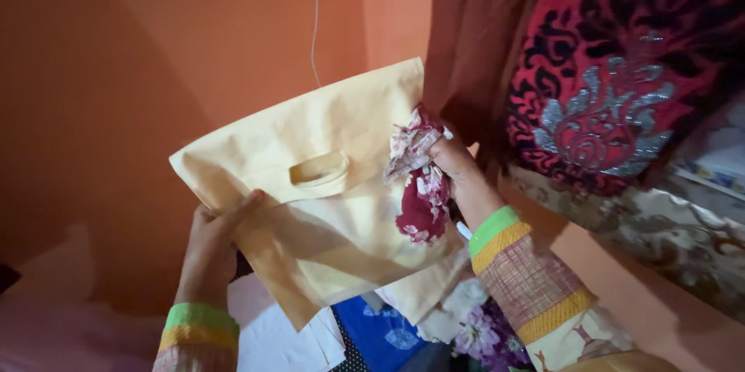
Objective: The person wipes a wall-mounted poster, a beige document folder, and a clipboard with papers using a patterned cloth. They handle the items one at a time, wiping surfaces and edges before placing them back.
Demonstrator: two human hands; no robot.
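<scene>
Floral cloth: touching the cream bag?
Touching. The head view shows the floral cloth, gripped by the right hand, lying against the cream bag with no gap.

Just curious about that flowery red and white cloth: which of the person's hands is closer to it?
Right. The right hand grips the floral cloth itself, bunched against the cream bag. The left hand is apart from it, holding the bag's opposite lower edge.

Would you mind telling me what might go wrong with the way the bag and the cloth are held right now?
The pale yellow fabric bag with a cut-out handle is pinched only at its lower edge by the left hand, so it may sag or slip. The floral maroon-and-white cloth is bunched loosely in the right hand, outside the bag, and could drop onto the clothes pile below.
</scene>
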